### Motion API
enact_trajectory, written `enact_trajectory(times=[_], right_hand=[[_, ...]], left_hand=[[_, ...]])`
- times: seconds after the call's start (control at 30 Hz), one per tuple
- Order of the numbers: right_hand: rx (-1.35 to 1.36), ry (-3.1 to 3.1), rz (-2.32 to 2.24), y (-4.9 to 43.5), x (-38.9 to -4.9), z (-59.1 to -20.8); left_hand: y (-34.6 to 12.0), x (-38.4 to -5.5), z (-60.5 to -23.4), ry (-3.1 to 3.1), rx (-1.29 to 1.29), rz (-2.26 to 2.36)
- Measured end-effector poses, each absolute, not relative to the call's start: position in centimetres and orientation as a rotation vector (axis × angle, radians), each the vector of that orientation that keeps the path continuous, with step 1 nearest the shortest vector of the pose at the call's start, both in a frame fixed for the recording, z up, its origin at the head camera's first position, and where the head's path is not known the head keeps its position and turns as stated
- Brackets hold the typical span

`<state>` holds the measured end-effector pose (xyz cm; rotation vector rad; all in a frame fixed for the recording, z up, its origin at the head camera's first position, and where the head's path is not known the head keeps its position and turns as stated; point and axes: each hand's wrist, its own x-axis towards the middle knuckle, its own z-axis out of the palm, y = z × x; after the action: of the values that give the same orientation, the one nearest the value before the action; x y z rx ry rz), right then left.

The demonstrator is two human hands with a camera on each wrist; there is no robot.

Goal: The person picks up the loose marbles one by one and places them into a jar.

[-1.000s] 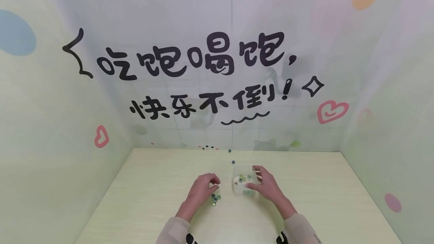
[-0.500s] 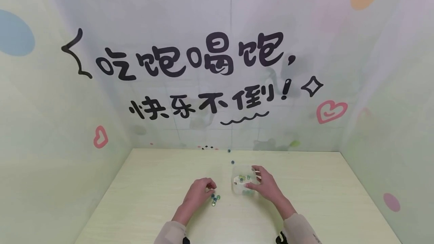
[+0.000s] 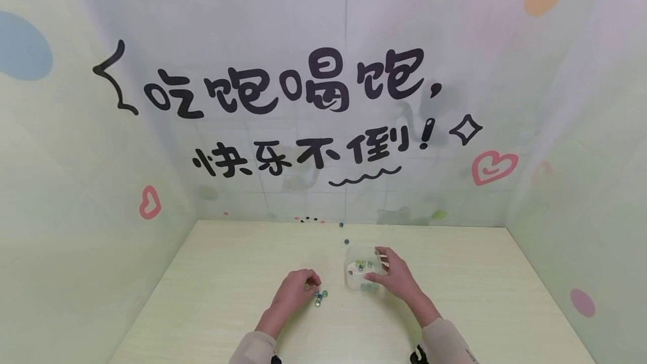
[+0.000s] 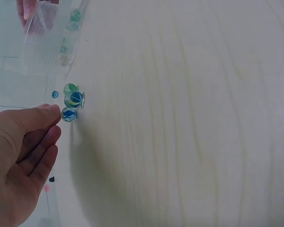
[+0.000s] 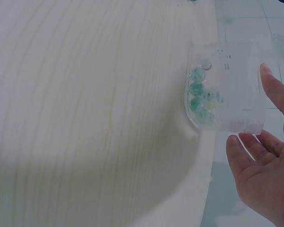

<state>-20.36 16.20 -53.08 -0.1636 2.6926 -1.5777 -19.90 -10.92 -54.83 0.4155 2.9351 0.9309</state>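
My left hand (image 3: 297, 290) reaches down at a small cluster of glass marbles (image 3: 325, 294) on the table. In the left wrist view its thumb and fingertips come up against a blue swirled marble (image 4: 69, 114); no firm grip shows. Two more marbles (image 4: 74, 99) lie right beside that one. My right hand (image 3: 396, 277) holds a clear plastic container (image 5: 232, 85) by its side, thumb on the near side and fingers on the far side. Several green and clear marbles (image 5: 197, 89) lie inside at its bottom.
Two dark blue marbles lie further back: one marble (image 3: 346, 241) behind the container, another marble (image 3: 341, 224) by the back wall. Printed walls (image 3: 323, 27) enclose the pale wooden table (image 3: 212, 296) at the back and both sides.
My left hand has moved left and toward me, then its fingertips have come down to the marble cluster. My right hand and the container stay in place.
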Motion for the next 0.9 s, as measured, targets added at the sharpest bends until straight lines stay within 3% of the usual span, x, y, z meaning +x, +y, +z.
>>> enact_trajectory(times=[0.43,0.9], right_hand=[[-0.300,2.775,-1.548,16.45,-20.28,-53.49],[-0.185,2.711,-1.574,16.14,-20.40,-53.38]], left_hand=[[-11.41,-19.72,-55.49,2.937,0.411,0.920],[-11.54,-19.59,-55.13,2.955,0.417,0.961]])
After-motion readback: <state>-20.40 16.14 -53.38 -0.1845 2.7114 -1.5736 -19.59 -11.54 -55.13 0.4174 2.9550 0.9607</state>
